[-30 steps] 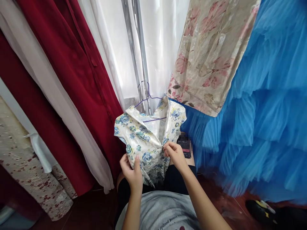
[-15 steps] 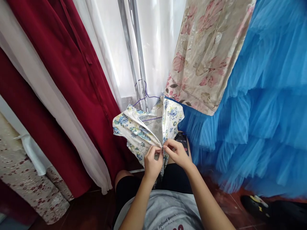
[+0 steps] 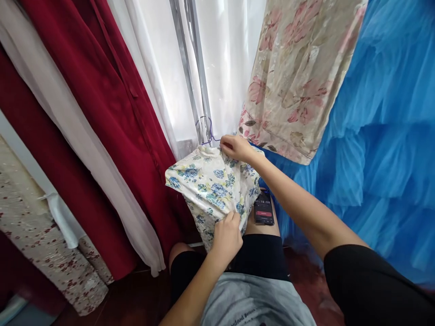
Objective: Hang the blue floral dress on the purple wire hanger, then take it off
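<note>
Glossy floral satin garment

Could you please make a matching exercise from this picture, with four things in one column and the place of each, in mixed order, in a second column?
Things:
1. left hand
2. right hand
3. phone
4. purple hanger

Places:
A. lying on the person's thigh, screen up
B. gripping the lower front of the blue-flowered dress
C. hooked on the metal rail upright
D. pinching the neck of the flowered dress, at the top

Pairs: 1-B, 2-D, 3-A, 4-C
</note>
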Available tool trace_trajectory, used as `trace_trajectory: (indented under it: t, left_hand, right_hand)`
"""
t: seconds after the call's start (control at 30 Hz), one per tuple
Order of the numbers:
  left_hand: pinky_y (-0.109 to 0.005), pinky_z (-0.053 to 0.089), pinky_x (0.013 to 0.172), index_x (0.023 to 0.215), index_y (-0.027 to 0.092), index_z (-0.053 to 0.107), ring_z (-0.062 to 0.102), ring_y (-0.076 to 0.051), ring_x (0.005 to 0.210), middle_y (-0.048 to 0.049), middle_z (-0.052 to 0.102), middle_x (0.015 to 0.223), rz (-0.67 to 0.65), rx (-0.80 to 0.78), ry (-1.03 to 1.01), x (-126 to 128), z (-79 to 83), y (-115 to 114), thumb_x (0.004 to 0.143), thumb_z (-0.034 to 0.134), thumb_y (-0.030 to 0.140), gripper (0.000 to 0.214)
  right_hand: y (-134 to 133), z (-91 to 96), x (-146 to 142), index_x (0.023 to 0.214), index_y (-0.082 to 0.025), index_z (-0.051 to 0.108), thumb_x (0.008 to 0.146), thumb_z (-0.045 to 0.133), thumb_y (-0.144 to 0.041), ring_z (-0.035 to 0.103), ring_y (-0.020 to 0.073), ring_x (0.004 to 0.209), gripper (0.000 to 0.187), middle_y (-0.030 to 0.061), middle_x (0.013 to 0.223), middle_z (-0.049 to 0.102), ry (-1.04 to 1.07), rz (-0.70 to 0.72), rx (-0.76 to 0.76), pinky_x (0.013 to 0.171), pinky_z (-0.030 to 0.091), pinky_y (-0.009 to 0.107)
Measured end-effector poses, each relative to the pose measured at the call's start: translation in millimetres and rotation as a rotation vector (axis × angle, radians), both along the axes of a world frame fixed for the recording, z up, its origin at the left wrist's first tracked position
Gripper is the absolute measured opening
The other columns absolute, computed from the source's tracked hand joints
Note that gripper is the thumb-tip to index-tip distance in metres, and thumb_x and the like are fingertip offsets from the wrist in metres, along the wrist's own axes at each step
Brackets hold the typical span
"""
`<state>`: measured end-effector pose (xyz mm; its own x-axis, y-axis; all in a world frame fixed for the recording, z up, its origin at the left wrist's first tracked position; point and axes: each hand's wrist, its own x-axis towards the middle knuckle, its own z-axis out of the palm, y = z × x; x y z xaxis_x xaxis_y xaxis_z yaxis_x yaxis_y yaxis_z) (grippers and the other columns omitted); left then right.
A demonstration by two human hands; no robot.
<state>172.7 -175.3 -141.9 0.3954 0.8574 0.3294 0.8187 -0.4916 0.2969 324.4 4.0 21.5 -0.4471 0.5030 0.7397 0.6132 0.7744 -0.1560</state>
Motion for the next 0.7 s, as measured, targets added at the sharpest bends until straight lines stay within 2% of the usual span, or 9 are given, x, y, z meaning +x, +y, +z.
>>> trace_trajectory:
  t: [0.1, 0.17, 0.23, 0.33, 0.4, 0.47, 0.53, 0.6, 0.7]
  left_hand:
    - [-0.03, 0.043, 0.067, 0.087, 0.021, 0.058, 0.064, -0.021, 0.078, -0.0054, 0.066, 0.088, -0.091, -0.068, -0.149, -8.0, -2.3, 10.4, 0.085, 0.054, 0.01, 0.012]
    - [-0.028, 0.045, 0.069, 0.087, 0.022, 0.06, 0.063, -0.018, 0.078, -0.0025, 0.066, 0.085, -0.131, -0.059, -0.285, -15.2, 9.1, 23.3, 0.09, 0.056, 0.017, 0.007]
    - [-0.028, 0.047, 0.072, 0.095, 0.023, 0.063, 0.062, -0.017, 0.078, -0.0016, 0.066, 0.085, -0.119, 0.055, -0.411, -21.2, 34.5, 39.9, 0.095, 0.055, 0.023, 0.007]
    - [-0.029, 0.049, 0.076, 0.113, 0.023, 0.062, 0.062, -0.016, 0.081, -0.0035, 0.067, 0.097, -0.081, 0.344, -0.539, -25.7, 90.0, 70.5, 0.098, 0.053, 0.025, 0.018]
    - [-0.031, 0.05, 0.084, 0.125, 0.024, 0.06, 0.063, -0.018, 0.094, -0.0069, 0.064, 0.12, -0.075, 0.504, -0.514, -26.3, 125.5, 93.2, 0.098, 0.052, 0.022, 0.028]
    - [-0.035, 0.048, 0.092, 0.12, 0.023, 0.063, 0.061, -0.021, 0.105, -0.0071, 0.065, 0.123, -0.109, 0.562, -0.394, -26.3, 150.2, 114.5, 0.097, 0.053, 0.021, 0.025]
    - [-0.036, 0.047, 0.091, 0.103, 0.021, 0.067, 0.062, -0.023, 0.102, -0.0065, 0.07, 0.106, -0.124, 0.534, -0.273, -26.4, 162.0, 131.0, 0.096, 0.055, 0.021, 0.014]
    - [-0.035, 0.048, 0.084, 0.091, 0.019, 0.066, 0.063, -0.024, 0.092, -0.006, 0.07, 0.091, -0.097, 0.499, -0.214, -26.7, 164.9, 141.1, 0.095, 0.054, 0.02, 0.013]
    - [-0.034, 0.047, 0.079, 0.088, 0.019, 0.063, 0.063, -0.024, 0.089, -0.0069, 0.07, 0.088, -0.05, 0.52, -0.206, -27.3, 165.6, 146.9, 0.095, 0.052, 0.019, 0.013]
  right_hand:
    - [-7.2, -2.1, 0.5, 0.082, -0.019, 0.058, 0.087, 0.051, -0.017, 0.047, 0.0164, 0.064, 0.008, 0.0021, 0.075, 0.057, 0.088, -0.012, 0.077, 0.062, 0.031, 0.028]
    - [-15.6, -8.8, 2.1, 0.082, -0.02, 0.057, 0.086, 0.051, -0.018, 0.048, 0.0161, 0.063, 0.007, 0.0011, 0.073, 0.056, 0.191, -0.027, 0.144, 0.061, 0.032, 0.028]
    - [-21.8, -15.6, 3.4, 0.08, -0.02, 0.055, 0.086, 0.053, -0.018, 0.049, 0.0156, 0.063, 0.007, 0.0005, 0.072, 0.055, 0.28, -0.046, 0.211, 0.062, 0.034, 0.028]
    - [-25.3, -22.0, 3.9, 0.078, -0.021, 0.054, 0.087, 0.055, -0.017, 0.049, 0.015, 0.064, 0.01, 0.0003, 0.072, 0.056, 0.338, -0.049, 0.31, 0.063, 0.036, 0.027]
    - [-25.3, -24.1, 3.6, 0.079, -0.021, 0.055, 0.088, 0.055, -0.017, 0.05, 0.0153, 0.066, 0.01, 0.001, 0.074, 0.057, 0.328, -0.027, 0.357, 0.064, 0.037, 0.027]
    - [-24.9, -26.7, 2.9, 0.082, -0.021, 0.056, 0.091, 0.054, -0.018, 0.052, 0.0157, 0.067, 0.01, 0.0021, 0.077, 0.06, 0.283, -0.003, 0.373, 0.065, 0.038, 0.027]
    - [-23.7, -32.0, 1.0, 0.084, -0.021, 0.057, 0.095, 0.052, -0.02, 0.054, 0.0164, 0.069, 0.011, 0.0033, 0.079, 0.061, 0.205, -0.001, 0.381, 0.065, 0.039, 0.027]
    - [-20.3, -40.4, -3.1, 0.087, -0.02, 0.057, 0.097, 0.049, -0.019, 0.056, 0.0173, 0.072, 0.014, 0.0047, 0.08, 0.063, 0.114, -0.029, 0.413, 0.065, 0.039, 0.027]
    - [-9.6, -55.1, -13.2, 0.084, -0.02, 0.057, 0.099, 0.044, -0.016, 0.056, 0.017, 0.07, 0.02, 0.0054, 0.077, 0.063, 0.005, -0.113, 0.48, 0.061, 0.035, 0.027]
